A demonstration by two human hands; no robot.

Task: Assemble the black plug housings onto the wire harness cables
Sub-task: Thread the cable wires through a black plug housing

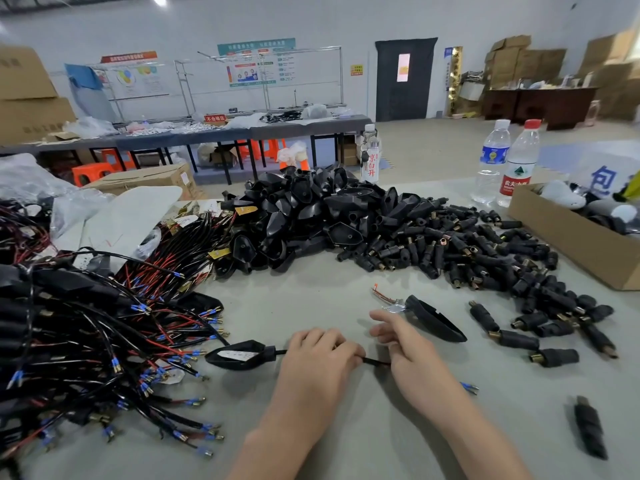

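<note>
My left hand point(320, 351) grips a black cable point(375, 362) that runs across the table in front of me. A black teardrop housing point(239, 355) sits on that cable just left of the hand. My right hand point(405, 344) holds the same cable a little to the right, index finger and thumb stretched out. The cable's blue-sleeved terminal end point(469, 387) pokes out from under my right forearm. A second teardrop housing point(434, 318) lies loose just beyond my right hand, next to a small wire scrap point(384, 295).
A tangle of harness cables point(97, 341) covers the left. Heaps of teardrop housings point(311, 216) and cylindrical plug bodies point(485, 258) fill the table's far side. One plug body point(590, 427) lies near right. A cardboard box point(571, 233) and water bottles point(519, 164) stand far right.
</note>
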